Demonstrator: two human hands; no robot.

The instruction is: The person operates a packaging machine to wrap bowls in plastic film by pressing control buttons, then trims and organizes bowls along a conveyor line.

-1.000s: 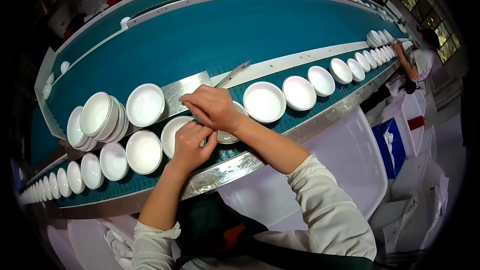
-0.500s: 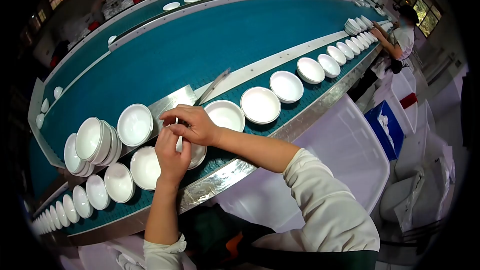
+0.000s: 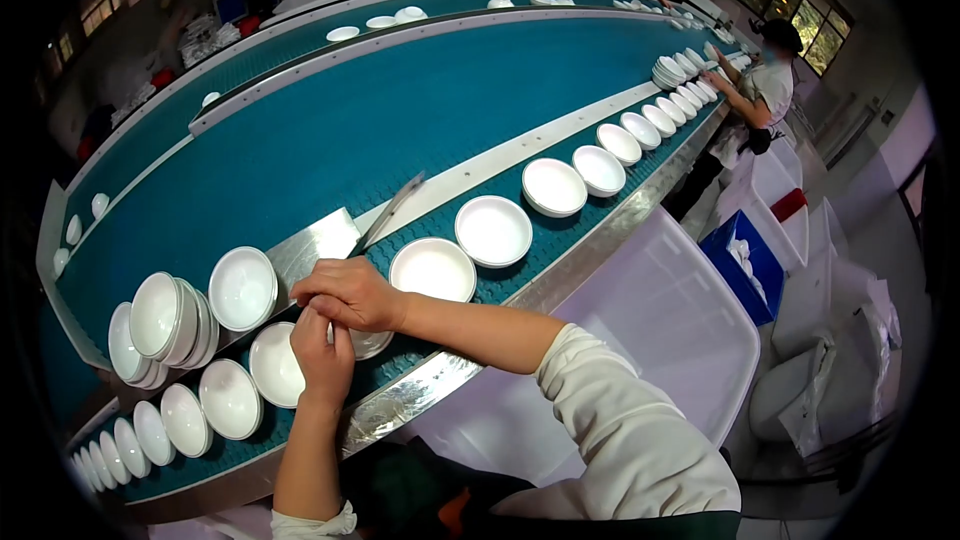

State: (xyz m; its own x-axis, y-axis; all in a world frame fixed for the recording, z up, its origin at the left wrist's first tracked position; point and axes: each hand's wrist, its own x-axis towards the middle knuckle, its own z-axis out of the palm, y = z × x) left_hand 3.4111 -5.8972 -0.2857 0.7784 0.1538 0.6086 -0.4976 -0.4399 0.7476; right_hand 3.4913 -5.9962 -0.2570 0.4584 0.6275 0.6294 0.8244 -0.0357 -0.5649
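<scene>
My left hand is raised over the near belt, its fingers closed and partly hidden. Over its fingertips lies my right hand, fingers curled and touching the left. Whatever may be between them is hidden. Below and behind them a white bowl is partly covered, with another bowl just left of my left hand. To the right of my right hand sits a bowl on the belt. A single bowl and stacked bowls stand on the left, by a metal plate.
A thin upright strip rises beside the plate. The wide green belt runs behind. A co-worker handles bowls at the far right. Below the metal edge is a large white tub; a blue bin stands farther right.
The view has shifted, so the scene sits lower and farther left. My right hand's fingers have folded down more closely over my left. The near row of bowls has slid slightly rightward past the plate.
</scene>
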